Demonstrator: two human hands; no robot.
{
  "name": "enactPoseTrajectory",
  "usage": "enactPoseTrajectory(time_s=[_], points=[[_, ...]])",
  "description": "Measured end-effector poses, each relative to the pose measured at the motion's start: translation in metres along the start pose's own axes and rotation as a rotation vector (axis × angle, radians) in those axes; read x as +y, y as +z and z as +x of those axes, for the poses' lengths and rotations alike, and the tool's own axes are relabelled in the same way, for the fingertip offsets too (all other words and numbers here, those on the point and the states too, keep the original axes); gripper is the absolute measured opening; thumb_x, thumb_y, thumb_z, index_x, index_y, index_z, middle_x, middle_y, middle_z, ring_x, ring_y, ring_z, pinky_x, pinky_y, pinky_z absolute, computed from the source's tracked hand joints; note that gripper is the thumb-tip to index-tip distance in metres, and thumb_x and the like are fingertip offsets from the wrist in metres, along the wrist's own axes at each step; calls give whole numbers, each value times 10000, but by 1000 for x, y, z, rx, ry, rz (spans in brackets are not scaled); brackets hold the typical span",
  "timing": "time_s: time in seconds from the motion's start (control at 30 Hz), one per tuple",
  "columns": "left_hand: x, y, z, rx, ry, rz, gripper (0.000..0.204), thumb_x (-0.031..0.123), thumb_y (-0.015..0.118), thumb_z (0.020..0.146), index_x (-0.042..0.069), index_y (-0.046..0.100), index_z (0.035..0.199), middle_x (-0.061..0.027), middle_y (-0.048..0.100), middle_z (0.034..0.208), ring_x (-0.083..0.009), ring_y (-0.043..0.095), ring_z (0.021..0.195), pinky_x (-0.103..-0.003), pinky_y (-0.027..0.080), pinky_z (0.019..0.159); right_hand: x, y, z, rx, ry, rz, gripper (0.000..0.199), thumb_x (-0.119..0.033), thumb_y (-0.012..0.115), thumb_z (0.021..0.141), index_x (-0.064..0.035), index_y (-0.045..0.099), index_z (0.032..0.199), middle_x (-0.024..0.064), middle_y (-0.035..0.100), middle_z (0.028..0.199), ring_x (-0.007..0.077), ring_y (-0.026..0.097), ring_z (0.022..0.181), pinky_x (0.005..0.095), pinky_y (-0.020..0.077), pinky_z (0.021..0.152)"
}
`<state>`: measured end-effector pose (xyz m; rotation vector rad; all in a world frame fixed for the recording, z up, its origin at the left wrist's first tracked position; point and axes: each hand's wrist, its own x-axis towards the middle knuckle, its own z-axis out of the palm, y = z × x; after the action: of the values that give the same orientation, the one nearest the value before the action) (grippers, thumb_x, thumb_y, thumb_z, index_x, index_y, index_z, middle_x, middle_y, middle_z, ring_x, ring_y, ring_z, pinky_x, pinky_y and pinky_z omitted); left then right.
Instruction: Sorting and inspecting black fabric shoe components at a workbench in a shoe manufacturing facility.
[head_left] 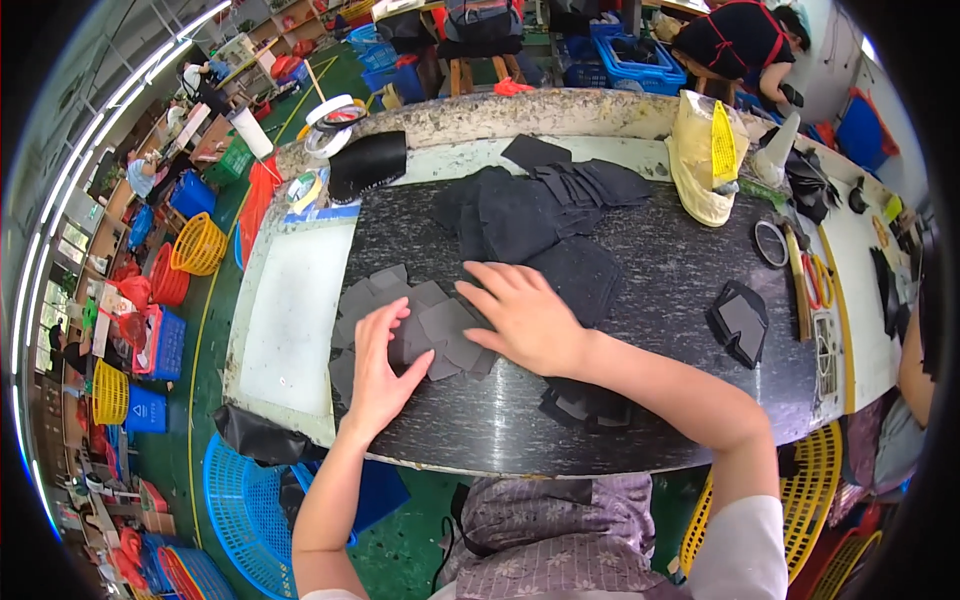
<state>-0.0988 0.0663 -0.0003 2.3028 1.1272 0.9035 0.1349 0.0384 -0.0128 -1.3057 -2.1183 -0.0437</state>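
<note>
Between your left hand (377, 392) and right hand (535, 322), both with fingers apart, flat dark-grey angular pieces (440, 322) overlap, at nine o'clock on the black speckled table (685, 250).

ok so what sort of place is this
Most likely a workshop or small factory floor: cut, flat grey pieces lie in piles on a long workbench, plastic baskets stand about the green floor, and another person bends over at the upper right.
</note>
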Motion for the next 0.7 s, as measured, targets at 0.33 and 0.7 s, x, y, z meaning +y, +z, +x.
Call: enactPoseTrajectory(time_s=[0.33,0.7], points=[[4,32,20,5,63,-36,655,47,772,745,58,503,1342,-123,536,1256,-278,504,1166,-375,423,988,-4,-27,1,243,91,549,99,-75,708,850,-33,695,938,51,680,944,177,654,894,315,501,826],[97,50,16,-301,35,-647,504,12,725,833,49,559,1308,-61,669,984,-123,639,845,-267,516,753,-3,-110,-92,-107,553,825,212,-102,687,929,-26,625,1117,30,656,773,41,586,739,237,494,665]])
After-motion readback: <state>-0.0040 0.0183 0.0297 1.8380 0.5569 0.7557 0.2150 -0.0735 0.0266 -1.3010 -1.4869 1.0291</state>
